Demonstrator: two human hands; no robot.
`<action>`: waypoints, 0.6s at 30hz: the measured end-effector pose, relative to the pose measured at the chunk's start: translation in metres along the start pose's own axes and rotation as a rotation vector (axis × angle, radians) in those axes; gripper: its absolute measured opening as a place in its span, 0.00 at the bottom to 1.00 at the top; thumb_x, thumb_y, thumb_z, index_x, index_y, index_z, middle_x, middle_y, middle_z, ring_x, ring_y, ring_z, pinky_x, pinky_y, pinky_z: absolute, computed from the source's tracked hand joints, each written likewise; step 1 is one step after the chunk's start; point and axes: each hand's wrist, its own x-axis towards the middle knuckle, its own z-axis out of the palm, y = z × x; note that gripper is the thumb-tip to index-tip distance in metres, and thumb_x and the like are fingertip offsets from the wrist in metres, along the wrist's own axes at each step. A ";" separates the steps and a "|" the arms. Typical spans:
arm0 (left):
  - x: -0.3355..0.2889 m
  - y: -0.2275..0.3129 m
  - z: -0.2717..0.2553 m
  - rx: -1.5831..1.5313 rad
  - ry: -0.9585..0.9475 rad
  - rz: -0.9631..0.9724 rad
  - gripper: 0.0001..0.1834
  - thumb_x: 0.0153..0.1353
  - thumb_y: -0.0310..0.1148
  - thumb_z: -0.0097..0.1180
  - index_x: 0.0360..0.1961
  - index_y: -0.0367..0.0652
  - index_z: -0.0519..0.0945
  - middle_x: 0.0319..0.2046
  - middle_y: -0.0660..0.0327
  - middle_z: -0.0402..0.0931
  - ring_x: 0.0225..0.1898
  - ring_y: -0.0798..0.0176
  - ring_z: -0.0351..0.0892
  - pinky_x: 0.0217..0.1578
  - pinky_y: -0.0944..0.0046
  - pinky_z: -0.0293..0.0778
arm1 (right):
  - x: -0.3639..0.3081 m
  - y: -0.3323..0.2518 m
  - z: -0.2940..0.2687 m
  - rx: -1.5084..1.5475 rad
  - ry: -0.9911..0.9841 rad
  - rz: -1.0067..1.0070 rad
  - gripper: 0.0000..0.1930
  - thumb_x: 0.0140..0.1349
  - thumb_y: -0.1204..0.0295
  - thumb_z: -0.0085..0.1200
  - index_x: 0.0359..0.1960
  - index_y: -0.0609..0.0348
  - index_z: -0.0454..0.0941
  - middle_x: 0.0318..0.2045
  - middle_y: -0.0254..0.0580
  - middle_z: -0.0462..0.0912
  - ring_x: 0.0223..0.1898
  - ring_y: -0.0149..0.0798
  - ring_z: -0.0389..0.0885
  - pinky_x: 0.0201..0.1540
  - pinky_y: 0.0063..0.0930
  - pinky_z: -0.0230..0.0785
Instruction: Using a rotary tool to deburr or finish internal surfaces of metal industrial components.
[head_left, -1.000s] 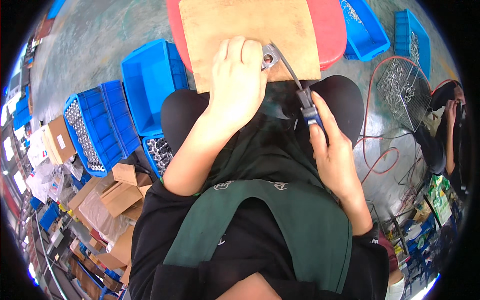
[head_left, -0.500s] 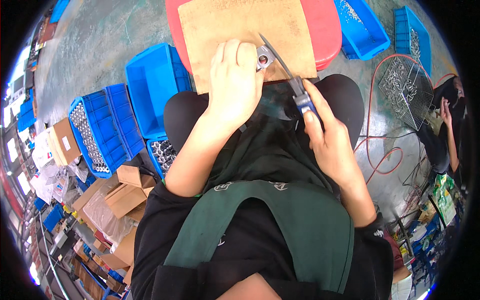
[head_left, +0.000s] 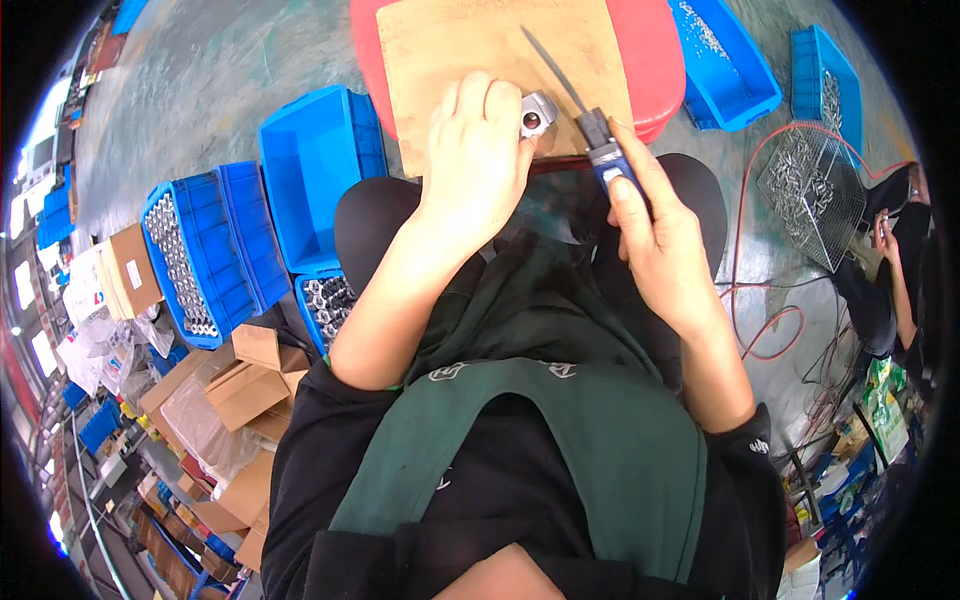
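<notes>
My left hand (head_left: 470,155) is closed round a small silver-grey metal part (head_left: 537,114) with a round hole, and most of the part is hidden behind the fingers. It rests over a brown board (head_left: 580,50) lying on a red stool (head_left: 655,70). My right hand (head_left: 650,225) grips a file tool (head_left: 600,145) with a blue and dark grey body, the index finger stretched along it. Its long thin blade points up and left over the board, just right of the metal part, with a gap between them.
On the left stand an empty-looking blue crate (head_left: 300,150) and blue crates of metal parts (head_left: 172,265). Cardboard boxes (head_left: 250,395) lie below. At right are blue bins (head_left: 750,105), a wire basket of small parts (head_left: 800,180), a red hose (head_left: 740,220) and another person's hand (head_left: 885,240).
The file tool has moved up and away from my body, and a gap now shows between blade and metal part. The part has turned slightly in my left hand.
</notes>
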 end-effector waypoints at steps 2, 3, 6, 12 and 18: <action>0.001 0.001 -0.004 -0.018 0.023 0.008 0.16 0.46 0.24 0.64 0.34 0.36 0.70 0.35 0.50 0.72 0.40 0.45 0.73 0.39 0.52 0.70 | -0.007 -0.003 -0.006 0.065 0.034 0.021 0.22 0.68 0.71 0.48 0.63 0.58 0.65 0.53 0.55 0.77 0.56 0.43 0.76 0.55 0.31 0.67; 0.002 0.001 -0.006 -0.047 -0.010 -0.050 0.15 0.48 0.25 0.64 0.35 0.36 0.70 0.34 0.50 0.72 0.38 0.45 0.74 0.37 0.52 0.71 | -0.012 -0.005 -0.009 0.065 0.031 0.058 0.22 0.69 0.71 0.47 0.64 0.57 0.64 0.50 0.49 0.79 0.49 0.34 0.78 0.52 0.27 0.67; 0.008 0.001 -0.010 -0.065 -0.035 -0.090 0.15 0.50 0.28 0.63 0.35 0.36 0.71 0.33 0.51 0.73 0.35 0.45 0.76 0.34 0.53 0.72 | -0.026 -0.007 -0.014 0.157 0.004 0.147 0.23 0.69 0.72 0.47 0.65 0.57 0.63 0.47 0.44 0.79 0.42 0.29 0.75 0.48 0.24 0.68; 0.014 0.002 -0.003 0.008 -0.084 -0.042 0.14 0.51 0.32 0.64 0.34 0.37 0.73 0.32 0.51 0.74 0.34 0.46 0.77 0.34 0.53 0.74 | -0.044 0.006 -0.016 0.054 -0.003 0.170 0.24 0.72 0.65 0.41 0.68 0.47 0.59 0.26 0.29 0.71 0.22 0.19 0.64 0.23 0.14 0.60; 0.015 0.003 -0.003 0.029 -0.096 -0.001 0.14 0.49 0.31 0.64 0.33 0.36 0.73 0.32 0.50 0.73 0.35 0.46 0.76 0.35 0.53 0.73 | -0.055 0.019 -0.017 -0.052 -0.012 0.033 0.24 0.71 0.68 0.42 0.69 0.46 0.59 0.27 0.29 0.71 0.22 0.19 0.64 0.24 0.14 0.61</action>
